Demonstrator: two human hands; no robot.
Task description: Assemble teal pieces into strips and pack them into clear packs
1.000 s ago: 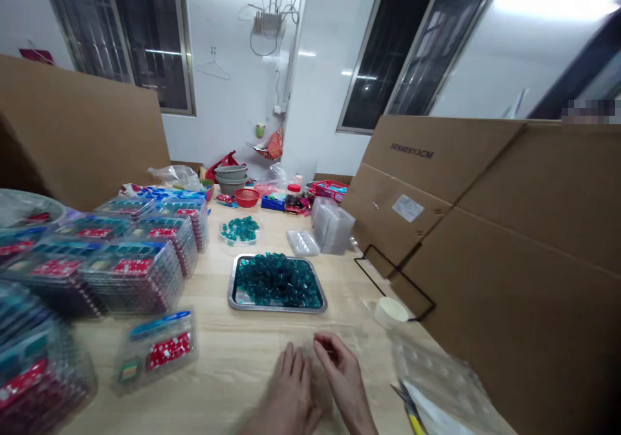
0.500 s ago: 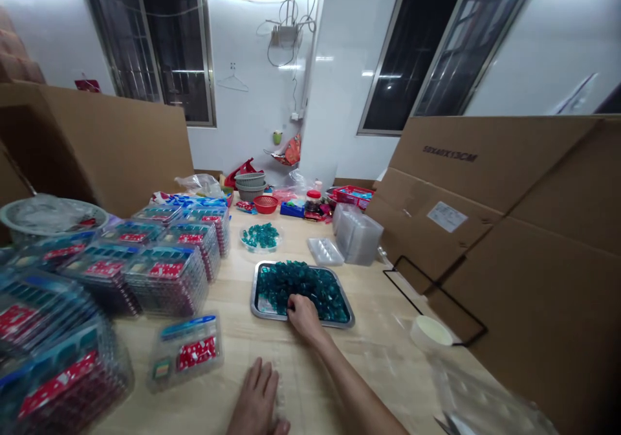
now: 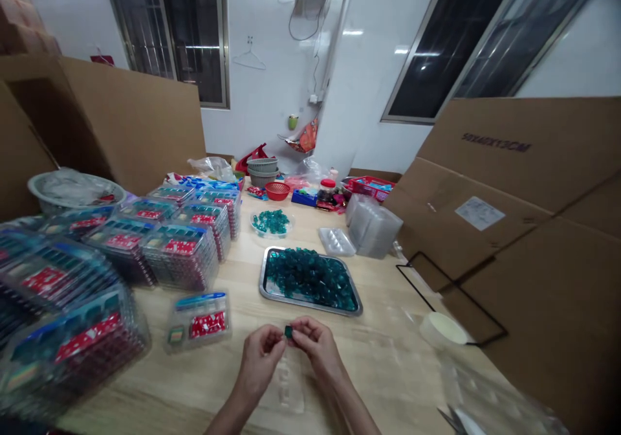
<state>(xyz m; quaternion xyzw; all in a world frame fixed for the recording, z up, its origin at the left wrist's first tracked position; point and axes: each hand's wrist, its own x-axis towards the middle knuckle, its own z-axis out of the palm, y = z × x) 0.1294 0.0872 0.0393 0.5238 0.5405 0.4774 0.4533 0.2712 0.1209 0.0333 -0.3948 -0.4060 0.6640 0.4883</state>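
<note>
Both hands meet over the table in front of me. A small, dark teal translucent piece [image 3: 288, 332] sits between their fingertips. My right hand [image 3: 319, 351] pinches it from the right with thumb and fingers. Closed in a pinch too, my left hand [image 3: 259, 357] has its fingertips at the piece's left edge. Below the hands lies a clear plastic blister tray [image 3: 286, 390] with moulded hollows, partly covered by them. Just beyond is a metal tray [image 3: 272, 296] heaped with similar teal pieces [image 3: 310, 276].
Stacks of filled clear packs [image 3: 182, 254] crowd the left, with a single pack [image 3: 201, 322] nearer. Farther back stand a round dish [image 3: 272, 223] of teal pieces and stacked clear trays [image 3: 373, 228]. On the right are a tape roll [image 3: 442, 329], scissors [image 3: 453, 419] and cardboard [image 3: 528, 247].
My right hand has come back from the heap in the metal tray, bringing a teal piece. My left hand has risen off the table and closed beside it. The view has shifted slightly.
</note>
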